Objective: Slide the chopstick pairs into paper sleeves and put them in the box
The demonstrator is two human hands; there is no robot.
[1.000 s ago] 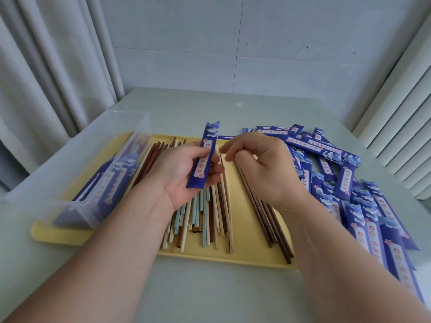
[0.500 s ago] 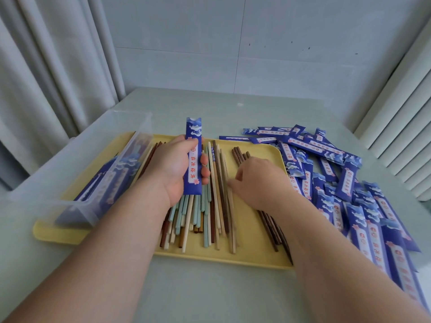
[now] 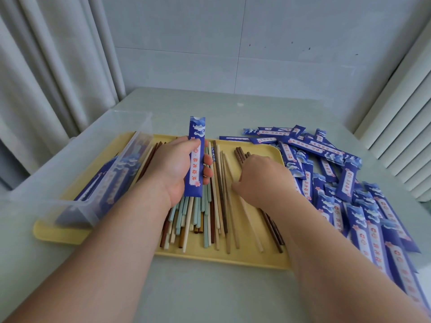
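Left hand (image 3: 173,170) around paper sleeve (image 3: 195,157)

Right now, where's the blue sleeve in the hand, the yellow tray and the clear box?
blue sleeve (image 3: 195,164): head view, on its white label, about mid-length.
yellow tray (image 3: 256,261): head view, on its near rim.
clear box (image 3: 70,164): head view, on its left wall.

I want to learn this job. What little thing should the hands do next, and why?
Probably the right hand should lift one matching pair from the loose chopsticks on the yellow tray. The left hand holds a blue paper sleeve upright with no sticks showing at its top, and the right hand's fingers are down on the pale sticks.
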